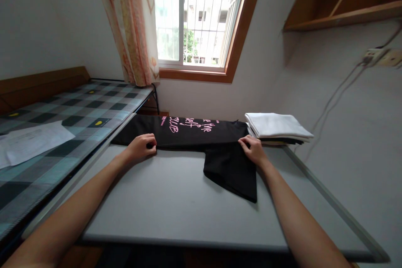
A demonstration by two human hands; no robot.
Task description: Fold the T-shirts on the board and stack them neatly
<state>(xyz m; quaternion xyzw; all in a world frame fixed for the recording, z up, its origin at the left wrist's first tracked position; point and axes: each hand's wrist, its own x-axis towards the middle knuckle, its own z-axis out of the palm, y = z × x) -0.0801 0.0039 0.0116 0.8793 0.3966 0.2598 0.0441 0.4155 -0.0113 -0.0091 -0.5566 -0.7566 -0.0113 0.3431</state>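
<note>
Two hands (143, 146) (253, 149) on black shirt (194, 140), divided shelf (345, 17)

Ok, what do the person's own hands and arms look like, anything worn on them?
Left hand and right hand are ungloved. Both forearms are slim and bare, with no sleeve, watch or bracelet showing. I can't make out any rings.

There're 2 hands (141, 147), 1 printed tee (230, 167), 1 cloth pile (279, 124), 1 tbl (176, 201) & 1 bed (122, 97).
</note>
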